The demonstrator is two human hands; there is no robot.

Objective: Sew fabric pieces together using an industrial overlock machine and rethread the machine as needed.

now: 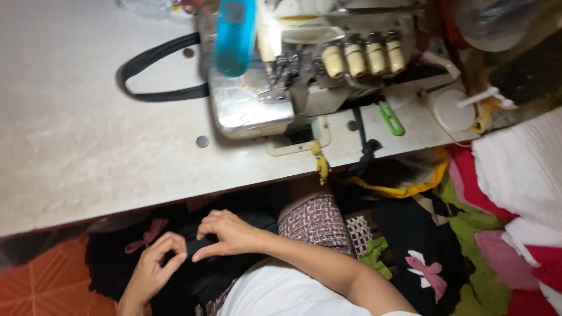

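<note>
Pinching a piece of black fabric (193, 266) in the lap, near the bottom of the view, two bare hands work close together below the edge of a pale surface (88, 146). The left hand (153, 266) curls its thumb and fingers together on the cloth at the left. The right hand (228, 234), just beside it, presses its fingers down onto the same cloth, its bare forearm running off to the lower right. A small dark pink bow (146, 234) sits on the black fabric just left of the left hand.

Beyond the hands, on the far side of the surface, stands a sewing machine (275, 88) with a shiny metal bed, a bright blue part at its top and four cream-coloured knobs (363, 57) in a row on its right. A black strap (155, 73) loops on the surface to the machine's left. Small green snips (390, 119) lie to the machine's right.

To the right, lower down, a heap of cloth (468, 234) in green, red, pink and black lies beside the person's patterned knee, with a pink bow (426, 270) on one black piece. A stack of white fabric (521, 169) rests at the far right.
</note>
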